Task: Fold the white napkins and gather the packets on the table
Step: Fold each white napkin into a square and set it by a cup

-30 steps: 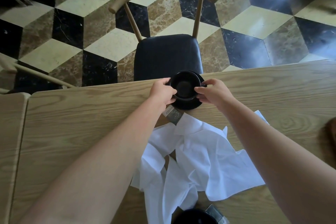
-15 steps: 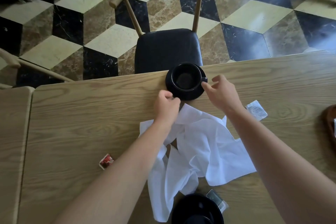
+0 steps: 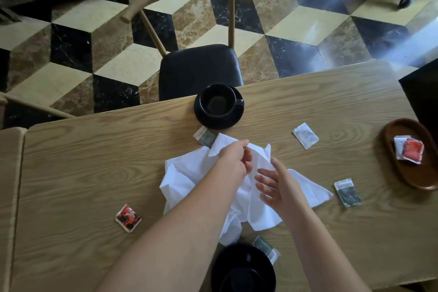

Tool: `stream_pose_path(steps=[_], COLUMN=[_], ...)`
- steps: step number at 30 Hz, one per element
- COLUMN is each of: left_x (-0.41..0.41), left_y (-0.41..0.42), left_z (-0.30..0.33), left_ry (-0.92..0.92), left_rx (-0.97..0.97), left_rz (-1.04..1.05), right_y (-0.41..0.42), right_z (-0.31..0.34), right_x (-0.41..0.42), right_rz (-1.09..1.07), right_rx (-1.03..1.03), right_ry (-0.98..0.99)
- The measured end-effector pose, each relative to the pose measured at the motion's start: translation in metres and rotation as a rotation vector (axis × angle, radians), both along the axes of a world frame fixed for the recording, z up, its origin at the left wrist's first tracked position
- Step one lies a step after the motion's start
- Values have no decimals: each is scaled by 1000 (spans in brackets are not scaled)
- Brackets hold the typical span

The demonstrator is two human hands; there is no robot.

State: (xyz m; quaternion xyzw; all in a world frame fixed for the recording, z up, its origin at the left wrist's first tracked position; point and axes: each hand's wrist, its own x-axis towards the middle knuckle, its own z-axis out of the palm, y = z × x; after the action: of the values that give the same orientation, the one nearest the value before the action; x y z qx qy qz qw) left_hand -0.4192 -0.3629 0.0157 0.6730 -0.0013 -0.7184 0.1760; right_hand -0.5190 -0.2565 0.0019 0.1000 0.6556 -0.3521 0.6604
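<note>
Head view, looking down on a light wooden table (image 3: 71, 168). Crumpled white napkins (image 3: 187, 175) lie in a loose heap at the table's middle, unfolded.

Left hand (image 3: 233, 161) sits over the far part of the heap, fingers curled, pinching a raised fold of the white cloth. Right hand (image 3: 272, 185) just beside it on the right, fingers spread and mostly open, palm toward the cloth and touching it; no clear grip visible.

Packets scattered, not gathered:
- red packet (image 3: 128, 218) near left, well apart from the heap
- dark green packet (image 3: 205, 136) at the heap's far edge, partly under the cloth, just near of the saucer
- white packet (image 3: 305, 135) far right of the heap
- second dark green packet (image 3: 348, 192) right, just beside the napkin's right corner
- third green packet (image 3: 266, 248) near side, tucked between the heap and the near saucer
- red packet in tray (image 3: 409, 152), lying in a brown oval wooden tray (image 3: 403, 173) at the right edge

Black cup on saucer (image 3: 219, 105) stands at the far table edge, in front of a dark-seated wooden chair (image 3: 199, 66). Another black cup and saucer (image 3: 243, 270) at the near edge
</note>
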Motion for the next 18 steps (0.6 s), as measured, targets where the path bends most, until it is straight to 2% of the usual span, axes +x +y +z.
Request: stream_pose_path(steps=[5, 11, 14, 18], left_x=[13, 73, 110, 164], left_y=[15, 54, 71, 86], left_z=[34, 84, 112, 140], left_ry=[170, 371, 361, 237], left_rx=[-116, -285, -391, -516], left_rz=[-38, 88, 181, 199], right_y=[1, 13, 20, 25], right_z=[6, 25, 45, 88], right_x=[-10, 6, 22, 51], right_rz=[-274, -187, -177, -146], right_rx=[8, -36, -134, -368], right_ry=[-229, -249, -210, -168])
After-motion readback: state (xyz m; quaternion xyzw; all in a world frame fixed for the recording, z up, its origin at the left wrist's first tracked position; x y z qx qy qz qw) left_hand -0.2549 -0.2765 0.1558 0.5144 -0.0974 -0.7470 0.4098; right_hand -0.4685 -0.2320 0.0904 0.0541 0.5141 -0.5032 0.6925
